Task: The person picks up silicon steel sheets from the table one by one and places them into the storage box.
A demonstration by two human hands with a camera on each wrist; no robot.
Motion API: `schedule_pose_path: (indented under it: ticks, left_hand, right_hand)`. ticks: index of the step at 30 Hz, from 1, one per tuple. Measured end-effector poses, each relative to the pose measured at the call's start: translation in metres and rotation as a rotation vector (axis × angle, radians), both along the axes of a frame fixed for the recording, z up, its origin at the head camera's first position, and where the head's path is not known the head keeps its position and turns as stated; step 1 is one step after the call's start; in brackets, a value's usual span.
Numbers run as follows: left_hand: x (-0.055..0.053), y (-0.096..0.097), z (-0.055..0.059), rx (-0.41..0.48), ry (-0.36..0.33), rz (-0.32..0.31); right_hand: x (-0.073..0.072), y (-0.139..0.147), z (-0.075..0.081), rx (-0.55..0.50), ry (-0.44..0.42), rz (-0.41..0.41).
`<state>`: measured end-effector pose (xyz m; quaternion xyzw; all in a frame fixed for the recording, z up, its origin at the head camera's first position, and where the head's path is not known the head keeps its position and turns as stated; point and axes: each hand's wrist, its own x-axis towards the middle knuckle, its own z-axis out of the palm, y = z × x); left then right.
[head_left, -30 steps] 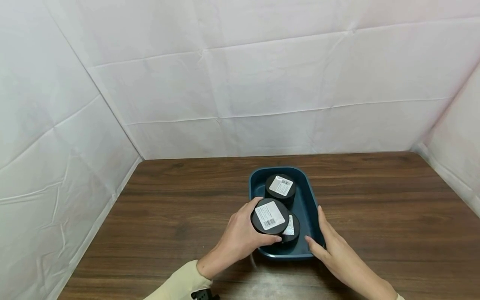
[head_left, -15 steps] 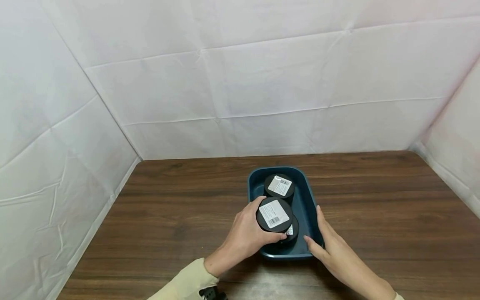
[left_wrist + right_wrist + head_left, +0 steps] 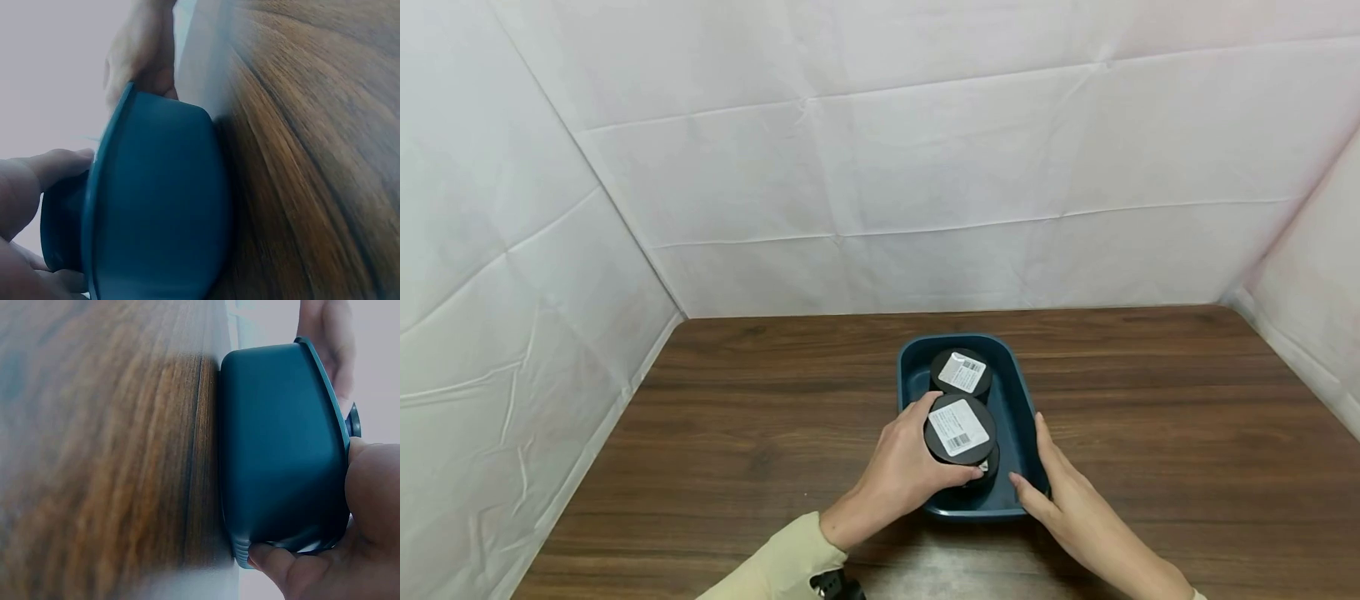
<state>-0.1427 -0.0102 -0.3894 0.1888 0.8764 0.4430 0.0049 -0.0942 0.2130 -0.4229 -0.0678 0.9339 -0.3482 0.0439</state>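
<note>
A dark blue tray [image 3: 1018, 417] with rounded corners holds several round black containers with white barcode labels. My left hand [image 3: 904, 468] grips one black container [image 3: 943, 450] between thumb and fingers, label facing up. It overlaps a lower container [image 3: 992, 467] at the tray's near end, hiding most of it. Another labelled container [image 3: 938, 367] stands at the far end. In the left wrist view, the gripped container [image 3: 61, 219] shows at rim height. My right hand [image 3: 1071, 500] holds the tray's right wall, thumb on the inner side of the rim, fingers [image 3: 275, 565] along the outside.
The tray stands on a dark brown wooden table [image 3: 760, 400]. White cloth walls [image 3: 940, 167] enclose the table at the back, left and right. A black band [image 3: 835, 586] is on the left wrist below the light sleeve.
My left hand has carried the gripped container rightward, so it covers more of the lower one and its label. The right hand and tray stay in place.
</note>
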Motion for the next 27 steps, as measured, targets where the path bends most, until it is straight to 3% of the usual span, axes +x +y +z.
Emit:
schedule_pose_path:
  ticks: [6,14,27]
  left_hand:
    - [-0.002,0.0,-0.007,-0.012,0.071,-0.005]
    - [-0.002,0.002,-0.01,-0.048,0.078,-0.005]
    - [0.0,0.006,-0.013,-0.21,0.127,-0.003]
  right_hand:
    - [0.001,0.001,0.0,0.001,-0.006,0.005]
    - [0.001,0.002,0.001,0.005,-0.039,0.006]
    - [0.001,0.002,0.001,-0.01,-0.021,0.01]
